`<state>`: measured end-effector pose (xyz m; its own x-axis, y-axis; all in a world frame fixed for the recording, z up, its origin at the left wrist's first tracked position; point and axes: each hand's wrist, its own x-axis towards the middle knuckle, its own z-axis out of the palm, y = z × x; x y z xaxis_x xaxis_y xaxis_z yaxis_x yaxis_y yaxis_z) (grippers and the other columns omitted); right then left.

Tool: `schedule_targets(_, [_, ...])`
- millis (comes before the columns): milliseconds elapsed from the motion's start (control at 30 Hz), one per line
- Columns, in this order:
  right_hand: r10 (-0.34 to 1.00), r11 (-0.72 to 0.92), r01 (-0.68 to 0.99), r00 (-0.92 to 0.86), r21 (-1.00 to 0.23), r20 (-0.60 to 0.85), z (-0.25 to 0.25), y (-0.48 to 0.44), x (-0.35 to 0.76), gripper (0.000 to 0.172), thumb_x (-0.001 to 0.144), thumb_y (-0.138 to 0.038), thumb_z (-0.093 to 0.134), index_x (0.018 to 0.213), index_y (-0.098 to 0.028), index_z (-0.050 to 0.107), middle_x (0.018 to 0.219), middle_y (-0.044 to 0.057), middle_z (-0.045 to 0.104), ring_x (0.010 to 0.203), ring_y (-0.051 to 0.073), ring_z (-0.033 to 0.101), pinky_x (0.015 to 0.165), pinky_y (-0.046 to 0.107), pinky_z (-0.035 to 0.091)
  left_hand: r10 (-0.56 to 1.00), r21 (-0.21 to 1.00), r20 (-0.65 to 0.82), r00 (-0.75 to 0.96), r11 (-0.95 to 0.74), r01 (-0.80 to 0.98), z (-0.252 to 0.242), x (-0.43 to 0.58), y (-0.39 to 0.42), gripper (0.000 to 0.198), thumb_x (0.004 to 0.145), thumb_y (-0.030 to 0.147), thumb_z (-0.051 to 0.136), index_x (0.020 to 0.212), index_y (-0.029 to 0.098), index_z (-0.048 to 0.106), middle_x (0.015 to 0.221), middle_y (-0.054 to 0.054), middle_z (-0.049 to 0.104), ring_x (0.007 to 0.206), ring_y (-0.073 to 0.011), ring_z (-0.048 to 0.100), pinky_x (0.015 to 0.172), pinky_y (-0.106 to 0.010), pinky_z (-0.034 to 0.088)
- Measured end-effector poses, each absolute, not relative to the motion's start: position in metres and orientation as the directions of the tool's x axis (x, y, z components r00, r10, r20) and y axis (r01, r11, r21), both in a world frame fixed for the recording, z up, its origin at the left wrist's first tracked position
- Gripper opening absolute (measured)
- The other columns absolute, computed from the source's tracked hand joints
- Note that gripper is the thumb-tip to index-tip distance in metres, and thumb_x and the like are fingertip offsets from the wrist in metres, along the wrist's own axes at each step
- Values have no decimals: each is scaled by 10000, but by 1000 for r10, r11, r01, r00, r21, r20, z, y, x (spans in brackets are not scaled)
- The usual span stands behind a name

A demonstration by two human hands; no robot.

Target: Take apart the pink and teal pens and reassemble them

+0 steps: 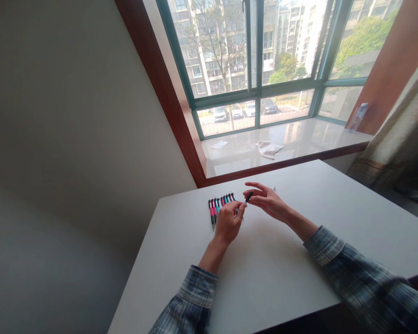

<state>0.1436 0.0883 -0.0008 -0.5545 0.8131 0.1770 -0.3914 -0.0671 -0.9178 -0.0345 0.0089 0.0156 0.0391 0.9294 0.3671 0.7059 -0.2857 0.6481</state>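
My left hand (229, 222) is closed, its thumb and index finger pinching a slim pen piece with a black end (250, 195). That black end points up and to the right, towards my right hand (269, 202). The fingers of my right hand are spread around the black end; whether they touch it I cannot tell. Just behind my left hand lies a row of several pens (212, 209) in pink, black, teal and white, side by side with their clickers pointing away from me. My left hand hides the lower part of some pens.
Everything lies on a white table (264, 269) by a window. A tiny grey piece (274, 189) sits beyond my right hand. The window sill holds a white cloth (269, 149), a paper (219, 144) and a clear plastic bottle (358, 118). A curtain (393, 130) hangs at the right.
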Motion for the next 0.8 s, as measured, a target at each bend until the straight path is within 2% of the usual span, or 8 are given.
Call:
schedule_targets(167, [843,-30,-349,-513,-937,164,0,89,144,542,761,-344,849,1262,-254,664,955,31,704,840,170,649,857,365,522,942,702,335,27,-269,659,14,-34,9,340,1013,422,494,922,207,741,812,-28,740,688,-164,643,634,-253,447])
schedule_targets(333, [825,-51,-388,-536,-920,180,5,87,145,614,734,-324,867,1304,-275,642,1111,63,720,949,195,671,921,383,520,950,775,311,28,-270,572,13,-34,10,377,1003,485,497,956,203,742,754,-22,731,621,-157,652,603,-247,470])
schedule_targets(500, [866,-17,-355,-473,-935,164,5,88,145,568,731,-345,867,1259,-252,680,954,41,742,841,181,668,862,371,522,955,806,295,23,-262,530,11,-34,11,396,985,523,519,990,201,748,778,-39,749,629,-165,668,592,-251,494])
schedule_targets(633, [858,-58,-385,-491,-921,152,4,89,145,542,744,-319,853,1254,-267,679,1070,56,740,905,186,672,926,389,515,956,816,291,27,-263,514,11,-34,11,390,985,512,523,1001,195,749,777,-41,748,606,-155,646,571,-244,485])
schedule_targets(800, [859,-20,-350,-485,-937,163,6,88,146,530,747,-340,856,1240,-247,684,933,32,721,850,179,666,897,395,529,957,809,286,44,-265,525,13,-34,11,395,987,514,519,978,191,746,785,-41,744,598,-147,624,565,-240,465])
